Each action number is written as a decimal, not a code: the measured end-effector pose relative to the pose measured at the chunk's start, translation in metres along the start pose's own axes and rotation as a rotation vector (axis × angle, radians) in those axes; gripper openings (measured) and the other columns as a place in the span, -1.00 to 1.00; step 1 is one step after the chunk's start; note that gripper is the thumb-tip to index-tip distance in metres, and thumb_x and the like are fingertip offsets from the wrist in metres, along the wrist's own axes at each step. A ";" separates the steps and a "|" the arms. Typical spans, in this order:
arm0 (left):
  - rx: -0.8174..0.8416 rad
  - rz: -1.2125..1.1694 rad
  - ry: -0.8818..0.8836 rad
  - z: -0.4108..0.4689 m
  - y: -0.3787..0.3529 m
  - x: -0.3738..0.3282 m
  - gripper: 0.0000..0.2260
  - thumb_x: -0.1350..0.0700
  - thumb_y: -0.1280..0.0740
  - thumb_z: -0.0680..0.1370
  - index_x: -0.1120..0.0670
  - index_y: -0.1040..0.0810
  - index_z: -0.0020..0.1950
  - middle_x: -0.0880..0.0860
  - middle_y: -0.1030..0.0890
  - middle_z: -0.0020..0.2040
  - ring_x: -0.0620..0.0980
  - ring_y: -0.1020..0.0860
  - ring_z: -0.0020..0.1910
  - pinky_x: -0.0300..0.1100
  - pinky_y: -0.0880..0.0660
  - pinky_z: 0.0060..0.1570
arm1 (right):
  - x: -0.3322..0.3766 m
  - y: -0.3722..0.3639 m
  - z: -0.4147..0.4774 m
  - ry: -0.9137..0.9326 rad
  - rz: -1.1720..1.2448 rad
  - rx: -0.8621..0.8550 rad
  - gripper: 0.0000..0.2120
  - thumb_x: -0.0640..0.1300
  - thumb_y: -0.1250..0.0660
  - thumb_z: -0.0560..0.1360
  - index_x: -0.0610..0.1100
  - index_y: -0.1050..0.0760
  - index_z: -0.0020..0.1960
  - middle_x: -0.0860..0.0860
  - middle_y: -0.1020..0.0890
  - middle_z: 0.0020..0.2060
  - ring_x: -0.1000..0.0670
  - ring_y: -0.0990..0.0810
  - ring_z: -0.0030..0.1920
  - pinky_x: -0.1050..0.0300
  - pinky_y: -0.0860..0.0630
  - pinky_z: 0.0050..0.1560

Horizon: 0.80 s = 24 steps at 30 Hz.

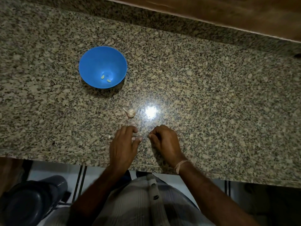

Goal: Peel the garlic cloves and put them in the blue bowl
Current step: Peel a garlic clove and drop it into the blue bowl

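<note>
The blue bowl (91,62) stands on the granite counter to the upper left of my hands, with two peeled garlic cloves (105,78) at its bottom. A partly broken garlic bulb (130,113) lies between the bowl and my hands. My left hand (123,144) rests low on the counter near the front edge, its fingertips pinched on a small pale garlic clove (135,138). My right hand (164,141) sits just to the right of it, fingers curled in; I see nothing clearly inside them.
A small pale garlic scrap (109,136) lies left of my left hand, and a bit of skin (132,123) just beyond it. The counter's front edge (65,158) runs below my wrists. A dark stool (32,201) stands lower left. A lamp glare (150,111) shines beside the bulb.
</note>
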State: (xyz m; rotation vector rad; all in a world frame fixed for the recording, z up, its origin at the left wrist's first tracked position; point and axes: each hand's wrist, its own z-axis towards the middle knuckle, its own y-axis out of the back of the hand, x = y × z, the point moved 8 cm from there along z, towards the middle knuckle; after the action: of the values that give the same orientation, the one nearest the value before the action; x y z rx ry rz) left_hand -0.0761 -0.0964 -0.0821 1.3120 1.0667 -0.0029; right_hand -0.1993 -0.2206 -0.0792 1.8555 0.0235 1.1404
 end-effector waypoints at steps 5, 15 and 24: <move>0.021 -0.031 0.020 0.006 -0.004 0.008 -0.82 -0.07 -0.45 0.56 -0.11 -0.51 0.07 -0.17 -0.48 0.00 -0.11 -0.51 -0.01 -0.12 -0.42 -0.23 | 0.015 -0.003 -0.009 0.135 -0.171 -0.029 -0.83 -0.10 -0.28 0.65 -0.13 -0.51 -0.10 -0.03 -0.48 -0.21 -0.07 -0.48 -0.25 0.03 -0.38 -0.34; -0.062 0.000 0.015 -0.003 -0.005 0.004 -0.85 -0.01 -0.45 0.58 -0.05 -0.52 0.06 -0.07 -0.50 0.02 0.00 -0.48 0.01 -0.05 -0.44 -0.20 | 0.028 -0.011 0.005 0.105 -0.368 0.109 -0.87 -0.32 -0.42 0.40 -0.15 -0.51 -0.16 -0.10 -0.53 -0.25 -0.19 -0.55 -0.28 0.11 -0.23 -0.35; -0.053 0.029 0.027 -0.002 -0.004 0.001 -0.83 0.07 -0.49 0.56 -0.04 -0.52 0.05 -0.06 -0.51 0.02 0.00 -0.48 0.03 -0.03 -0.47 -0.17 | 0.052 -0.019 0.004 0.101 -0.612 0.141 -0.87 -0.31 -0.48 0.44 -0.19 -0.57 -0.05 -0.14 -0.63 -0.12 -0.20 -0.64 -0.12 0.07 -0.28 -0.36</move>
State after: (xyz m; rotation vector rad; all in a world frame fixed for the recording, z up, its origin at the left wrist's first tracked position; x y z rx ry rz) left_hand -0.0794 -0.0957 -0.0853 1.2824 1.0633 0.0647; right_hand -0.1591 -0.1894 -0.0571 1.7290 0.6970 0.8085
